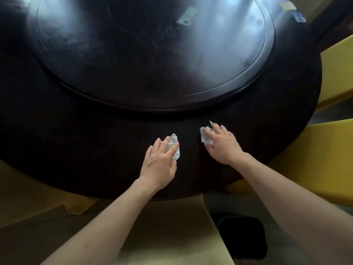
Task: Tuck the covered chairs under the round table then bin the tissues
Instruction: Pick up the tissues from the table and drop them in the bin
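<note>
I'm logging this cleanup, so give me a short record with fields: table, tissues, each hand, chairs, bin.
table: dark round table with raised turntable
tissues: two crumpled, left tissue, right tissue
left hand: fingers over left tissue
right hand: fingers on right tissue
chairs: yellow covered chair at right
bin: black bin on floor

Your arms: both bare from the frame edge to the wrist, no sleeves or cuffs in view. Left hand and right hand: no gloves, rings, watch or bands. Nails short, unpainted as far as shows.
</note>
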